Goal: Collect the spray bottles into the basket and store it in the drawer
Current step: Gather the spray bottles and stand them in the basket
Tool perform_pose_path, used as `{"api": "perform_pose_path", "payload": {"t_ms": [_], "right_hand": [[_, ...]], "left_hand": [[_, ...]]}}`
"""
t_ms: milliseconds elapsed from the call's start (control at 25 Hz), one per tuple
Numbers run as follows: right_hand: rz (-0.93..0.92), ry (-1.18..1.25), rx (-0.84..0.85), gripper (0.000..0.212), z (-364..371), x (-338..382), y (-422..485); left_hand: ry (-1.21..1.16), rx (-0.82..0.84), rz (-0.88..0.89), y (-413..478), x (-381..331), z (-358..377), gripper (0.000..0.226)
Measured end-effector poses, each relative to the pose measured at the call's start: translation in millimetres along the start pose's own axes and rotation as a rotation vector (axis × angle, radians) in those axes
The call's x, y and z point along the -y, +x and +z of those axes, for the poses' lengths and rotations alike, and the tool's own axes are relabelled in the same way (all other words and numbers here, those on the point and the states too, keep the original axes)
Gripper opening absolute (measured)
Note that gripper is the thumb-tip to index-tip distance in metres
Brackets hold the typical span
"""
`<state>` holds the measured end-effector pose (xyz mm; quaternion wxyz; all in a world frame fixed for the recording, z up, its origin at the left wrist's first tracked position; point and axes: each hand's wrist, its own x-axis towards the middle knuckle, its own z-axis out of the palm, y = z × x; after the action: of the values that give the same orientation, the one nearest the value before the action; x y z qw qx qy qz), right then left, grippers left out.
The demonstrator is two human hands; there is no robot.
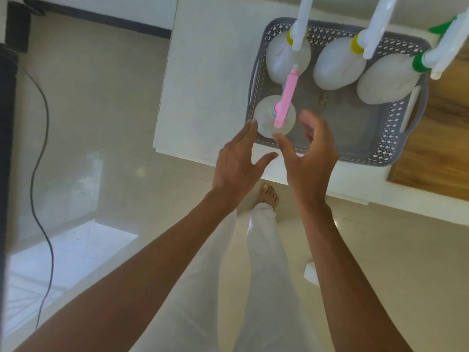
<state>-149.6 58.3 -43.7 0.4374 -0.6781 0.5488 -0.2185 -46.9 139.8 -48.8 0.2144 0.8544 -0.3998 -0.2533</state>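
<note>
Hovering both hands, left hand [238, 158] and right hand [311, 153], fingers spread and empty, around the pink-topped bottle [275, 118].
It stands in the basket's [375, 153] near-left corner; bump its tall trigger and it topples.

1 head-worn camera looks steeply down, close over the basket [396, 158], table edge [203, 97] and floor [101, 123].

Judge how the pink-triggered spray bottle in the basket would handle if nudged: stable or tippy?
The pink-triggered bottle is tall with its long trigger overhanging, so probably tippy. It looks translucent and possibly near empty, likely light. The basket wall beside it might catch a fall.
</note>
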Motion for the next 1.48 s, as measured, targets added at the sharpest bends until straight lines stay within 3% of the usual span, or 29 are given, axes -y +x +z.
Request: {"api": "perform_pose_path", "payload": {"t_ms": [120,200,360,520,640,800,920,1080,1320,1480], "right_hand": [[0.104,-0.044,-0.065,0.047,-28.9,-23.3,-39.8],[0.174,-0.118,-0.113,0.046,-46.7,-47.6,-73.0],[0.416,-0.265,-0.125,0.06,-69.6,-107.6,-160.7],[0.684,-0.357,-0.073,0.072,-74.2,-169.7,-245.5],[0.87,-0.348,-0.006,0.078,-74.9,-219.4,-297.8],[1.014,-0.287,0.005,0.073,-79.5,-294.9,-355.5],[0.945,-0.325,0.034,0.07,-83.4,-362.5,-382.6],[0.901,-0.352,0.148,0.081,-82.0,-445.2,-399.5],[0.935,-0.381,0.218,0.083,-53.5,-561.6,-395.8],[0.911,-0.382,0.135,0.088,-40.0,-615.5,-380.8]], "left_hand": [[0.195,-0.073,0.201,-43.5,8.5,-5.0,0.059],[0.249,0.006,0.404,-65.0,16.4,-2.9,0.053],[0.387,0.395,0.767,-90.6,16.7,31.7,0.056],[0.59,0.817,0.868,-116.4,-1.7,98.9,0.064],[0.835,0.988,0.991,-144.7,-12.9,158.5,0.066],[1.04,1.017,1.038,-191.0,-33.9,251.1,0.067],[1.089,0.997,1.114,-230.9,-46.1,331.1,0.066],[1.115,1.021,1.194,-272.2,-31.5,418.8,0.064],[1.218,1.085,1.173,-296.0,29.2,513.6,0.071],[1.168,1.097,1.099,-289.2,47.7,551.3,0.069]]}}
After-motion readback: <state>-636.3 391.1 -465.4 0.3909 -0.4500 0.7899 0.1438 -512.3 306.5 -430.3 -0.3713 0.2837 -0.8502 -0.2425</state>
